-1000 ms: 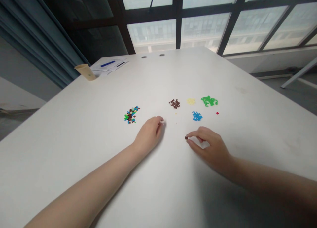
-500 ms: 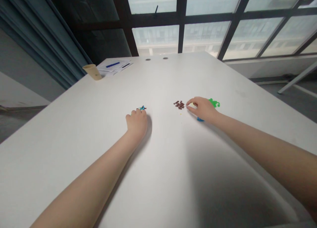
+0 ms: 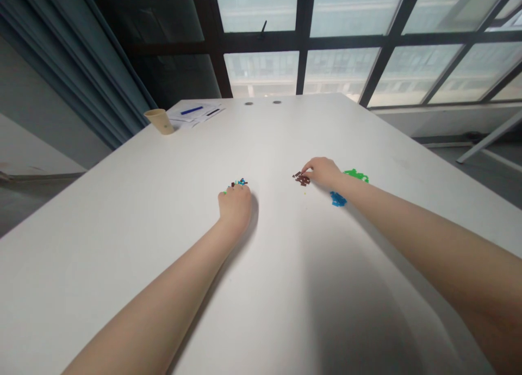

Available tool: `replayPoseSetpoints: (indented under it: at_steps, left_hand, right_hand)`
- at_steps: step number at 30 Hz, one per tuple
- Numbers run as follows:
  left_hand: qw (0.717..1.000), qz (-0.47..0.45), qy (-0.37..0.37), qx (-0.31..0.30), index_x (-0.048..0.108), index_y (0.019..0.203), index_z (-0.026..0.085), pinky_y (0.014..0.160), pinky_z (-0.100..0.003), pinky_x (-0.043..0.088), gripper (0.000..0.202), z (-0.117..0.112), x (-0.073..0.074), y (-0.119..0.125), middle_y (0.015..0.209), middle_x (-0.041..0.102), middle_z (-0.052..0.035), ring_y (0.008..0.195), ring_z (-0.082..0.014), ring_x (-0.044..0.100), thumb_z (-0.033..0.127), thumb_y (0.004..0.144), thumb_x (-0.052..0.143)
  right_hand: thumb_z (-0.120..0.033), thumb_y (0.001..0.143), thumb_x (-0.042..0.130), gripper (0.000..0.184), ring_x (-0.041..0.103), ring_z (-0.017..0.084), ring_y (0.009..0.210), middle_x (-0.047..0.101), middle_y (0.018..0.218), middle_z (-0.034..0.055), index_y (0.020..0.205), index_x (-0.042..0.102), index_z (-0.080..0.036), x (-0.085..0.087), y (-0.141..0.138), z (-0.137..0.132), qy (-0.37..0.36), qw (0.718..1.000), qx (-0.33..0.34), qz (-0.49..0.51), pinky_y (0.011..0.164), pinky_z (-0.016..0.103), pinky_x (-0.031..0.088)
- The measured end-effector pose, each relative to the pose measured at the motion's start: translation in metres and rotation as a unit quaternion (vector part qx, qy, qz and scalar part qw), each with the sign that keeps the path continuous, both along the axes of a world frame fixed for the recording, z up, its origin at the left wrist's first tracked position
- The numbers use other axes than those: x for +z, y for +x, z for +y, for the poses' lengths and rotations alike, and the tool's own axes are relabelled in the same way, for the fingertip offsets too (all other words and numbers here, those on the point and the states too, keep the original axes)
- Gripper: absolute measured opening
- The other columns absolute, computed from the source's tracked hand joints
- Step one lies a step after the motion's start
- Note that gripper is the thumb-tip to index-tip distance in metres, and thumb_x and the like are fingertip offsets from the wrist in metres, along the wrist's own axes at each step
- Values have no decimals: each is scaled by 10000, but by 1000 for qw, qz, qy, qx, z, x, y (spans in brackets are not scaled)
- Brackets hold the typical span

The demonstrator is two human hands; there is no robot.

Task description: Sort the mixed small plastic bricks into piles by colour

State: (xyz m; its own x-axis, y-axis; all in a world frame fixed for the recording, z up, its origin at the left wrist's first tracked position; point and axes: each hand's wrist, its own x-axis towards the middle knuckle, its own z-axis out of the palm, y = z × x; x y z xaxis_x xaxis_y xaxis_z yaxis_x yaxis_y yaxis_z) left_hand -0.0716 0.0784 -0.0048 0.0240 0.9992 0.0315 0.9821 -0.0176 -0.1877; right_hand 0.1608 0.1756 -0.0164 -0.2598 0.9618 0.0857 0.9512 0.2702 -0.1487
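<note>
My left hand [image 3: 235,205] rests on the table with its fingers curled down and closed. Just beyond its knuckles lies a small group of mixed coloured pieces [image 3: 242,181], blue, brown and green, partly covered by the fingers. Thumb and index finger of my right hand [image 3: 323,172] come together at the edge of a pile of small brown pieces [image 3: 303,180]; whatever is between the tips is too small to name. Beside the right wrist are a pile of blue pieces [image 3: 338,199], nearer me, and a pile of green pieces [image 3: 357,175], farther off, both partly hidden.
On the white table [image 3: 261,141], a paper cup [image 3: 160,122] stands at the far left edge. Beside it are papers [image 3: 199,114] with a blue pen [image 3: 191,110] on top. A tiny yellow piece [image 3: 304,193] lies just nearer than the brown pile.
My right hand has moved left onto the brown pile, uncovering more of the blue pieces. The left hand stays curled by the mixed pieces. The whole view has shifted slightly.
</note>
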Motion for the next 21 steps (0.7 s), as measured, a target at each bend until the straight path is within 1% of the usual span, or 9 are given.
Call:
replayPoseSetpoints:
  at_steps: [3, 8, 11, 16, 18, 21]
  left_hand:
    - [1000, -6, 5, -1, 540, 1009, 73, 728, -363, 419, 355, 0, 0, 0, 1016, 589, -173, 927, -259, 552, 53, 822, 239]
    - [1000, -4, -1, 10, 553, 1003, 66, 733, -348, 421, 354, -2, 3, 2, 996, 597, -177, 932, -258, 553, 46, 822, 249]
    - [1000, 0, -9, 9, 568, 985, 56, 734, -343, 426, 358, -4, 5, 3, 994, 598, -180, 931, -259, 556, 34, 816, 252]
    - [1000, 10, -13, -4, 574, 976, 56, 729, -342, 429, 352, -4, 4, 2, 992, 596, -178, 929, -262, 557, 17, 799, 272]
    - [1000, 9, -13, -4, 574, 978, 55, 728, -342, 429, 352, -4, 4, 1, 992, 595, -178, 928, -262, 556, 17, 798, 274]
    - [1000, 7, -11, -3, 573, 983, 52, 723, -342, 431, 357, -4, 4, 1, 991, 593, -183, 926, -262, 555, 17, 799, 269]
  right_hand:
    - [-293, 774, 522, 199, 558, 174, 831, 655, 931, 28, 867, 694, -254, 1, -1, 0, -5, 1000, 5, -7, 646, 262, 362]
    - [-253, 814, 462, 251, 550, 182, 904, 639, 1022, 32, 947, 674, -247, 5, 2, -1, 4, 1000, 9, -20, 702, 271, 361]
    - [-216, 814, 441, 275, 548, 182, 906, 636, 1031, 35, 964, 668, -256, 5, 3, -5, 6, 999, 20, -34, 695, 266, 354]
    - [-160, 795, 426, 338, 560, 153, 798, 662, 915, 6, 991, 652, -316, 6, 0, -13, 2, 997, 53, -59, 603, 241, 313]
    - [-140, 777, 427, 366, 556, 151, 751, 663, 871, 11, 1001, 649, -326, 6, -1, -14, 4, 996, 60, -72, 582, 246, 290]
    - [-140, 774, 419, 388, 549, 160, 734, 657, 850, 27, 1027, 637, -337, 6, 1, -15, 14, 994, 63, -91, 574, 257, 268]
